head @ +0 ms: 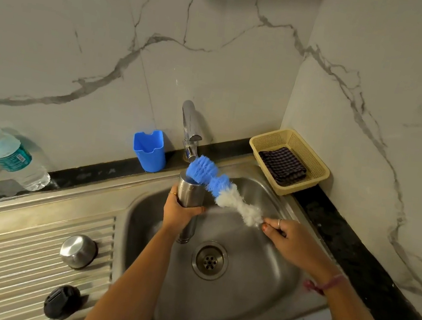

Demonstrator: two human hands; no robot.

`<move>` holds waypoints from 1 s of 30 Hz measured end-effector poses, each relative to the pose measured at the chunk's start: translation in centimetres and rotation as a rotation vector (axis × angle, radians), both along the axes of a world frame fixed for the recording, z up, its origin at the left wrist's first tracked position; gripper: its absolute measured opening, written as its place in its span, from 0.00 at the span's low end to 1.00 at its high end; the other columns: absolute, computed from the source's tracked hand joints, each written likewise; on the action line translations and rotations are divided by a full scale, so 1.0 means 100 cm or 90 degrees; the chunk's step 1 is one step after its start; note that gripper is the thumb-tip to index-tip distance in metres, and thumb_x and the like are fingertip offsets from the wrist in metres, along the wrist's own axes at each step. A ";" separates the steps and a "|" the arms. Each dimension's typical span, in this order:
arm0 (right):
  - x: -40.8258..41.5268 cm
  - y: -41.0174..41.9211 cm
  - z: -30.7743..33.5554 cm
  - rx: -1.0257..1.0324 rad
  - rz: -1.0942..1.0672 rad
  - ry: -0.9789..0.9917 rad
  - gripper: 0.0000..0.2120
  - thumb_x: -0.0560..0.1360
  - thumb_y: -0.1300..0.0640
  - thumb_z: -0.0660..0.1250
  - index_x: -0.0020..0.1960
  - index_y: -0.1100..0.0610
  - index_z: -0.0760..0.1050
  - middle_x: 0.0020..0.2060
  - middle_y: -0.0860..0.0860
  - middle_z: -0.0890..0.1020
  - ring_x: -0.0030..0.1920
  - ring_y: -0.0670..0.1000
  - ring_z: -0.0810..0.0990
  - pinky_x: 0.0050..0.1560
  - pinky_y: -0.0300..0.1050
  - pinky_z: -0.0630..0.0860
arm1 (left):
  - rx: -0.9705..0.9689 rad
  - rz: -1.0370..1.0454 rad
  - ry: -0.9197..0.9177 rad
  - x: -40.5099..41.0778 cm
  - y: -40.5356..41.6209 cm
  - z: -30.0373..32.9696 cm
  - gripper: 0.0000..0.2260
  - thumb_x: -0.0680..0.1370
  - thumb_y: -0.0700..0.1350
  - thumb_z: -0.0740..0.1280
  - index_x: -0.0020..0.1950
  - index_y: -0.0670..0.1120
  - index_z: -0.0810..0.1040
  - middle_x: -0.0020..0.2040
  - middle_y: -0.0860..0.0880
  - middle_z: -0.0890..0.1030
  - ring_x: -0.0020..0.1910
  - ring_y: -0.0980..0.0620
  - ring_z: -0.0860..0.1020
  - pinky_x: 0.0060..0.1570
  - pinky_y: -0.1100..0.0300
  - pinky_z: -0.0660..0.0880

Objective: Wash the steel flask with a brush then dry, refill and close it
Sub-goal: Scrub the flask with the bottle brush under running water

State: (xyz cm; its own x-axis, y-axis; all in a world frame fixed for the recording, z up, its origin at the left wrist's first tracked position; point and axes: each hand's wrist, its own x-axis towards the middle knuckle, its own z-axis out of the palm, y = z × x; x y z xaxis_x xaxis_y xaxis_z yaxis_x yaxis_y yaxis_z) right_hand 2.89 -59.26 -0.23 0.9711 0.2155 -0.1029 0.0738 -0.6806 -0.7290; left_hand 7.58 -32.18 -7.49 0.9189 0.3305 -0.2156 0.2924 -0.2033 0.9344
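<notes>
The steel flask (pixel 190 193) stands upright over the sink basin (pixel 252 297), and my left hand (pixel 179 211) grips it round the middle. A bottle brush (pixel 223 190) with blue and white bristles lies slanted across the flask's open mouth, its blue tip at the rim. My right hand (pixel 291 239) pinches the brush's lower end, to the right of the flask. The flask's steel cup lid (pixel 78 251) and black stopper (pixel 61 302) lie on the ribbed drainboard at the left.
A chrome tap (pixel 190 126) rises behind the flask. A blue plastic holder (pixel 149 149) sits left of it. A water bottle (pixel 11 157) leans on the wall at far left. A beige basket (pixel 311 180) holding a dark checked cloth (pixel 282 166) stands in the back right corner.
</notes>
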 end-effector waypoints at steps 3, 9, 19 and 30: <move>0.001 -0.008 0.012 -0.043 -0.002 0.003 0.14 0.78 0.52 0.64 0.61 0.54 0.78 0.50 0.52 0.84 0.49 0.49 0.81 0.52 0.43 0.78 | 0.004 -0.002 0.007 -0.001 0.001 0.001 0.39 0.66 0.37 0.80 0.73 0.47 0.65 0.60 0.52 0.73 0.59 0.51 0.73 0.57 0.56 0.71; 0.008 0.019 0.013 -0.124 0.024 -0.162 0.14 0.79 0.54 0.62 0.64 0.51 0.76 0.42 0.46 0.81 0.38 0.43 0.77 0.38 0.33 0.72 | -0.015 -0.027 0.017 0.001 -0.009 0.003 0.41 0.65 0.37 0.81 0.74 0.46 0.65 0.63 0.47 0.75 0.61 0.47 0.75 0.63 0.47 0.75; 0.011 0.007 0.013 -0.191 -0.053 -0.131 0.16 0.80 0.49 0.59 0.59 0.56 0.79 0.41 0.50 0.79 0.38 0.47 0.77 0.36 0.43 0.74 | -0.066 -0.016 0.031 0.000 -0.007 0.004 0.42 0.63 0.37 0.81 0.72 0.50 0.66 0.62 0.48 0.75 0.60 0.46 0.76 0.62 0.43 0.76; 0.010 -0.001 0.010 -0.042 -0.065 -0.078 0.19 0.78 0.52 0.65 0.68 0.53 0.73 0.51 0.49 0.77 0.47 0.47 0.78 0.48 0.37 0.73 | -0.062 -0.014 0.037 0.003 -0.002 0.010 0.41 0.64 0.37 0.81 0.72 0.49 0.65 0.62 0.47 0.75 0.61 0.45 0.75 0.62 0.44 0.75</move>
